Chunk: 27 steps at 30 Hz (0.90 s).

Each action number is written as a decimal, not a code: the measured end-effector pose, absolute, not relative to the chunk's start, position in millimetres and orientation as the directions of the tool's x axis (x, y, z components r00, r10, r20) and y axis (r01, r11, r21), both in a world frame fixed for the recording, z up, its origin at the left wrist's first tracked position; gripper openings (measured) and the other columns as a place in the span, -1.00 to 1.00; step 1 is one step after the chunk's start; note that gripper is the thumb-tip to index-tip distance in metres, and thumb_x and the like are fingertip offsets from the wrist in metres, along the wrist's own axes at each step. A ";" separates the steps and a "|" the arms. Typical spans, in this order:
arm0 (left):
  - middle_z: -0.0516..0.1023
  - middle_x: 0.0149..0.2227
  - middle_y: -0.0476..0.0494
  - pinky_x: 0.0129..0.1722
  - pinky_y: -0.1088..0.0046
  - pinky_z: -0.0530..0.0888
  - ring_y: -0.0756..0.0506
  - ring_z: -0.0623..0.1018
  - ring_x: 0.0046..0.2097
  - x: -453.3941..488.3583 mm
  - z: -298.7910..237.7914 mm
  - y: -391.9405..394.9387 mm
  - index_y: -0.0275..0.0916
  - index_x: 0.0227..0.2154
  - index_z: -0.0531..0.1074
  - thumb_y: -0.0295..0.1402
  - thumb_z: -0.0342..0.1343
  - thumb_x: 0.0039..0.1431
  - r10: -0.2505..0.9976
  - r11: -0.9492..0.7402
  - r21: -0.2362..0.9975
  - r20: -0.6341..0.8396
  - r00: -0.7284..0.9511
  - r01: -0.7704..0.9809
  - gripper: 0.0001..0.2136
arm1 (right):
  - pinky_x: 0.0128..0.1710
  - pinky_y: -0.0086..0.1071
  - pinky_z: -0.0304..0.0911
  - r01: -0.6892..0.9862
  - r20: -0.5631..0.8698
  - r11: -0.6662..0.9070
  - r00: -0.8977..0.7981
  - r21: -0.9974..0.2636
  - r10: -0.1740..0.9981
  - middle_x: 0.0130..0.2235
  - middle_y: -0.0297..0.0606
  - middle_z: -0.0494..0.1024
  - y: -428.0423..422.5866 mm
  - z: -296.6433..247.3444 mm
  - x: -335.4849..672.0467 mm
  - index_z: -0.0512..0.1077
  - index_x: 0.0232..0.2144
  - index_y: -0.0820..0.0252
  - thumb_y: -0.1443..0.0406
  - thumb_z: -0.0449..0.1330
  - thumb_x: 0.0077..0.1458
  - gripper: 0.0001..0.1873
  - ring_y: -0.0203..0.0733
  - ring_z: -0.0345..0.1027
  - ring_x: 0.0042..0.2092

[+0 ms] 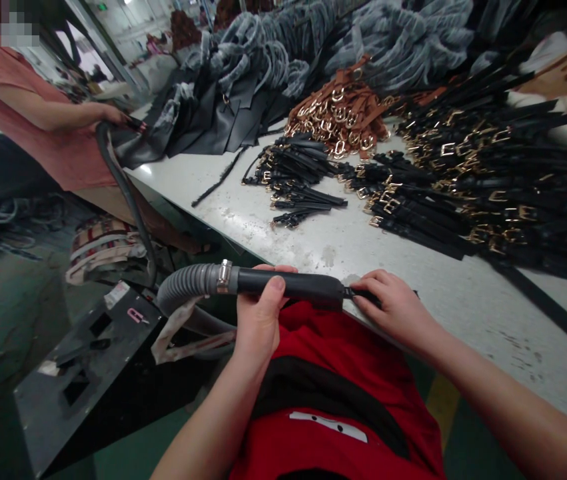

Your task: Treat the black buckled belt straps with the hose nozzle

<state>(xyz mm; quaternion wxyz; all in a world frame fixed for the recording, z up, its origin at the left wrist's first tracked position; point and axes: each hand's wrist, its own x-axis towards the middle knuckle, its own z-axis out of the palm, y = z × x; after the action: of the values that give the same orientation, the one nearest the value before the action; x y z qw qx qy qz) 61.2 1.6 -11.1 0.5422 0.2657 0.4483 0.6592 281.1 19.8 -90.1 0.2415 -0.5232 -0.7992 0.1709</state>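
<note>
My left hand [258, 310] is wrapped round the black nozzle [308, 285] of a grey corrugated hose [188, 283], thumb on top. A metal clamp [224, 277] joins nozzle and hose. At the nozzle's open end, my right hand [388, 300] pinches a short black strap [367, 297]; its tip lies right at the opening, and most of the strap is hidden under my fingers. Beyond my hands, small black buckled straps [308, 193] lie in a bunch on the white table [328, 250].
Brown buckled straps [338, 110] are heaped behind, with many black buckled straps [488, 173] to the right. Wrapped straps [403, 40] pile up at the back. A black machine box [98, 373] stands lower left. A co-worker [38, 113] holds another hose [123, 187] at far left.
</note>
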 end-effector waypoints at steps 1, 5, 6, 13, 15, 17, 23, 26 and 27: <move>0.61 -0.34 -0.06 -0.18 0.26 0.51 -0.12 0.60 -0.24 56.9 -9.9 4.4 -0.19 -0.35 0.39 -0.28 0.34 -0.15 0.949 -0.014 0.872 -0.142 -0.280 -0.489 -0.70 | -0.20 -0.19 0.23 0.758 0.210 0.395 -0.335 -0.520 0.919 -0.27 -0.12 0.48 19.7 -90.9 281.4 0.48 -0.26 0.18 0.25 0.05 0.14 -0.77 -0.07 0.34 -0.21; 0.61 -0.35 -0.04 -0.21 0.32 0.51 -0.11 0.60 -0.24 27.1 -1.7 9.0 -0.18 -0.35 0.41 -0.25 0.35 -0.17 0.918 -0.093 0.860 -0.121 -0.378 -0.501 -0.69 | -0.19 -0.20 0.23 0.775 0.209 0.397 -0.337 -0.492 0.918 -0.26 -0.13 0.48 17.3 -91.3 282.1 0.48 -0.25 0.18 0.23 0.05 0.14 -0.75 -0.08 0.35 -0.20; 0.61 -0.35 -0.04 -0.21 0.32 0.51 -0.11 0.60 -0.23 20.0 -0.1 7.7 -0.18 -0.35 0.41 -0.25 0.35 -0.18 0.912 -0.104 0.863 -0.116 -0.394 -0.494 -0.68 | -0.19 -0.20 0.23 0.785 0.214 0.398 -0.335 -0.475 0.917 -0.24 -0.12 0.49 16.4 -90.2 281.2 0.48 -0.23 0.18 0.23 0.06 0.13 -0.75 -0.07 0.35 -0.19; 0.62 -0.36 -0.02 -0.19 0.30 0.52 -0.12 0.61 -0.22 9.6 -2.2 -5.9 -0.18 -0.35 0.42 -0.26 0.35 -0.17 0.918 -0.088 0.869 -0.119 -0.379 -0.487 -0.70 | -0.14 -0.15 0.18 0.799 0.249 0.444 -0.371 -0.406 0.895 -0.16 -0.11 0.49 21.4 -78.8 257.5 0.44 -0.20 0.19 0.22 0.12 0.06 -0.74 0.00 0.33 -0.13; 0.62 -0.37 -0.01 -0.20 0.30 0.52 -0.12 0.61 -0.23 10.6 -2.9 -6.2 -0.18 -0.36 0.42 -0.26 0.35 -0.17 0.922 -0.073 0.859 -0.136 -0.364 -0.506 -0.70 | -0.16 -0.19 0.19 0.778 0.218 0.426 -0.366 -0.461 0.905 -0.23 -0.15 0.49 25.9 -80.0 252.2 0.42 -0.29 0.17 0.28 0.09 0.04 -0.83 -0.05 0.33 -0.17; 0.62 -0.37 -0.01 -0.18 0.29 0.52 -0.11 0.61 -0.22 9.8 -2.9 -5.8 -0.17 -0.35 0.42 -0.26 0.34 -0.16 0.920 -0.063 0.857 -0.148 -0.362 -0.511 -0.70 | -0.18 -0.21 0.19 0.775 0.201 0.394 -0.339 -0.494 0.919 -0.29 -0.18 0.48 29.0 -82.9 251.2 0.39 -0.34 0.16 0.33 0.06 0.02 -0.87 -0.07 0.32 -0.21; 0.61 -0.36 -0.01 -0.12 0.25 0.49 -0.12 0.60 -0.21 7.7 -3.5 -4.5 -0.17 -0.34 0.42 -0.26 0.36 -0.17 0.917 -0.075 0.859 -0.141 -0.373 -0.507 -0.69 | -0.22 -0.20 0.18 0.798 0.199 0.309 -0.239 -0.517 0.950 -0.34 -0.19 0.47 31.1 -87.0 255.9 0.36 -0.40 0.14 0.35 0.03 -0.02 -0.88 -0.08 0.31 -0.26; 0.61 -0.35 -0.03 -0.12 0.22 0.50 -0.14 0.60 -0.21 9.6 -3.4 -3.8 -0.17 -0.34 0.43 -0.26 0.35 -0.17 0.919 -0.063 0.854 -0.152 -0.364 -0.516 -0.69 | -0.27 -0.24 0.17 0.790 0.184 0.287 -0.221 -0.541 0.958 -0.37 -0.22 0.47 32.3 -85.9 255.0 0.36 -0.44 0.12 0.34 0.03 0.00 -0.90 -0.11 0.31 -0.29; 0.61 -0.35 -0.03 -0.13 0.22 0.50 -0.14 0.60 -0.21 10.2 -3.3 -3.7 -0.18 -0.35 0.43 -0.26 0.35 -0.17 0.922 -0.060 0.851 -0.152 -0.355 -0.521 -0.70 | -0.28 -0.25 0.16 0.791 0.180 0.283 -0.219 -0.543 0.959 -0.38 -0.23 0.47 32.8 -85.6 254.5 0.36 -0.44 0.12 0.33 0.04 0.01 -0.90 -0.12 0.31 -0.30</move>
<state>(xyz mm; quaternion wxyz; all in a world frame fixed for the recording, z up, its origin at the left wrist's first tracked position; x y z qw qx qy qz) 10.2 -3.7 -3.3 0.5211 0.2252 0.4454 0.6924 254.5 32.8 -85.6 0.2467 -0.5742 -0.7619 0.1703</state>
